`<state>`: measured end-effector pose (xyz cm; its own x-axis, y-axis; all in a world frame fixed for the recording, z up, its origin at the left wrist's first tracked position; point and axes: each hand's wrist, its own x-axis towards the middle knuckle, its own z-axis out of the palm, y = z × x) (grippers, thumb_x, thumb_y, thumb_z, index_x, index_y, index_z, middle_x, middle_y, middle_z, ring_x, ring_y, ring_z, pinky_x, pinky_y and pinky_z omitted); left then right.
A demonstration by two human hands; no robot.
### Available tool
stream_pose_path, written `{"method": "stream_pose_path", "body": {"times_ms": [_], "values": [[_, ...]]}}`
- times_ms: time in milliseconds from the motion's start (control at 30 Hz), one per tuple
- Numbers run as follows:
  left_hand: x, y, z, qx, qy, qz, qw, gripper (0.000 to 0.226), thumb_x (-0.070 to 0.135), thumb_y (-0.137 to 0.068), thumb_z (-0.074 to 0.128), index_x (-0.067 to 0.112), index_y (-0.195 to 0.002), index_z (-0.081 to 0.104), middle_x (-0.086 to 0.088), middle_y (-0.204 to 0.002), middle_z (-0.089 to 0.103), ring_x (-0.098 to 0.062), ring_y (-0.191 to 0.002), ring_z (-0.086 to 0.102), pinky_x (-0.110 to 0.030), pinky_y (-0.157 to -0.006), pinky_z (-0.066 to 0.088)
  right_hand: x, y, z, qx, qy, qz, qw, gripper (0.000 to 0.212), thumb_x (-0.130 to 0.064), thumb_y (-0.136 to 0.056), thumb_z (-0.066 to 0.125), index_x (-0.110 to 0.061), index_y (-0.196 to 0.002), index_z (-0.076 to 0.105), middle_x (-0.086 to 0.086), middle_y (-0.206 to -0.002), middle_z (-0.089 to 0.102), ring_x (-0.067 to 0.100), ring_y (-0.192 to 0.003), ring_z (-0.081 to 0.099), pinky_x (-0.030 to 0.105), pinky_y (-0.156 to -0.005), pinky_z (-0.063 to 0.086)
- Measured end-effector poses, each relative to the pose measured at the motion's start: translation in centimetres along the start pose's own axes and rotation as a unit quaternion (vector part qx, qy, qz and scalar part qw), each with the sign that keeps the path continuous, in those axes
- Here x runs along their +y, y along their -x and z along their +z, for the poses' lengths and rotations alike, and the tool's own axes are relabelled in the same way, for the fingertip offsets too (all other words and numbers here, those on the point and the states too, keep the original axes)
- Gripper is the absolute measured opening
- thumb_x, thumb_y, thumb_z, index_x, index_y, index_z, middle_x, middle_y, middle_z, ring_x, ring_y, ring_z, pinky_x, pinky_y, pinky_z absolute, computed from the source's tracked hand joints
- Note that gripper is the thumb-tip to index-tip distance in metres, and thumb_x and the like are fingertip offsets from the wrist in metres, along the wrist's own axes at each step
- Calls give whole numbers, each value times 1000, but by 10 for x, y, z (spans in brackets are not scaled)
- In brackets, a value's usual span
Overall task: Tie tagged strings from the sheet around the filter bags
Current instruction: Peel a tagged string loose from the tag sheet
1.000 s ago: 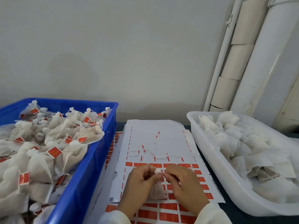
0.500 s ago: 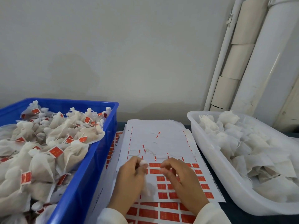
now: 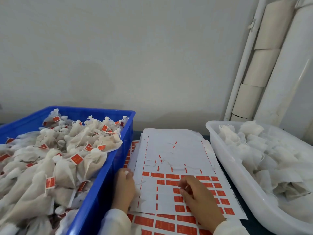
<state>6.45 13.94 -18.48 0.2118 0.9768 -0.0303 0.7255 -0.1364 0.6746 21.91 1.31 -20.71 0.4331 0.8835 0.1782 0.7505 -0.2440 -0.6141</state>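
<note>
My left hand is closed around a white filter bag; only the bag's gathered top pokes out above my fingers, right beside the wall of the blue crate. My right hand rests on the sheet of red tags, its fingertips pinched on a short white string end. Loose strings and several red tags remain in rows on the lower half of the sheet. The bag's body is mostly hidden under my left hand.
The blue crate holds a heap of tied bags with red tags. A white tub at the right is full of untied filter bags. More tag sheets lie underneath. Pipes and rolls stand at the back right.
My hands were together at the bag's neck and have pulled apart. The left hand has carried the bag left to the blue crate's wall; the right hand stayed over the red tags.
</note>
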Motion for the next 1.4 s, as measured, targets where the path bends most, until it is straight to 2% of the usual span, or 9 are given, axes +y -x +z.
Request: {"method": "stream_pose_path", "body": {"times_ms": [200, 300, 433, 667, 867, 967, 1100, 1167, 1400], "values": [[-7, -9, 6, -2, 317, -82, 945, 41, 12, -89, 58, -5, -124, 46, -23, -127, 51, -31, -109, 53, -16, -74, 43, 0, -2, 1, 3, 24, 8, 1000, 8, -35, -92, 51, -40, -93, 44, -23, -95, 53, -1, -84, 56, 8, -79, 47], [-9, -16, 7, -17, 263, -87, 961, 38, 11, -86, 62, -7, -118, 51, -23, -116, 57, -37, -106, 55, -35, -82, 44, 0, -3, 2, 4, 32, 13, 999, 9, -36, -92, 52, -40, -95, 44, -23, -95, 52, -1, -83, 56, 8, -79, 48], [4, -16, 2, -48, 248, -159, 954, 31, 21, -84, 65, 14, -109, 48, 0, -95, 52, -14, -78, 50, -30, -76, 40, -1, -5, 2, 8, 38, 10, 999, 11, -37, -91, 53, -40, -95, 43, -25, -93, 50, -1, -81, 55, 10, -80, 49], [7, -23, 2, -84, 227, -175, 954, 27, 22, -83, 65, 19, -95, 41, 0, -88, 51, -15, -75, 49, -30, -77, 42, -5, -4, 1, -17, 52, 10, 998, 21, -48, -86, 55, -42, -97, 39, -27, -94, 46, -1, -81, 52, 12, -83, 48], [9, -22, 4, -95, 230, -149, 957, 25, 29, -85, 63, 17, -99, 45, 2, -80, 51, -13, -69, 50, -29, -73, 40, -19, 3, 3, -122, 164, -21, 979, 74, -77, -64, 54, -53, -124, 17, -26, -138, 22, 8, -130, 27, 42, -112, 22], [9, -21, 5, -105, 206, -139, 963, 33, 39, -87, 59, 15, -106, 49, 1, -87, 55, -14, -76, 55, -25, -70, 44, -27, 3, 8, -105, 256, -105, 955, 67, -69, -78, 48, -44, -131, 17, -15, -146, 20, 16, -133, 24, 43, -113, 17], [11, -19, 3, -146, 151, -109, 972, 46, 63, -83, 44, 21, -89, 61, 6, -82, 59, -9, -72, 56, -23, -70, 46, -30, 5, 16, 3, 289, -252, 924, 51, -47, -62, 81, -28, -105, 62, -8, -105, 67, 7, -86, 65, 27, -73, 56], [14, -19, 3, -179, 150, -108, 966, 50, 70, -78, 43, 23, -81, 62, 6, -82, 63, -12, -79, 60, -28, -83, 47, -31, 4, 16, 37, 259, -292, 920, 50, -46, -41, 90, -28, -82, 67, -11, -77, 69, 2, -59, 62, 10, -50, 49], [9, -11, 2, -295, 289, -141, 900, 46, 35, -66, 79, 24, -103, 56, -5, -95, 70, -27, -84, 68, -43, -75, 57, -24, 7, 14, 25, 303, -387, 871, 49, -45, -61, 81, -27, -89, 45, -13, -78, 63, 0, -60, 54, 7, -51, 44]]}}
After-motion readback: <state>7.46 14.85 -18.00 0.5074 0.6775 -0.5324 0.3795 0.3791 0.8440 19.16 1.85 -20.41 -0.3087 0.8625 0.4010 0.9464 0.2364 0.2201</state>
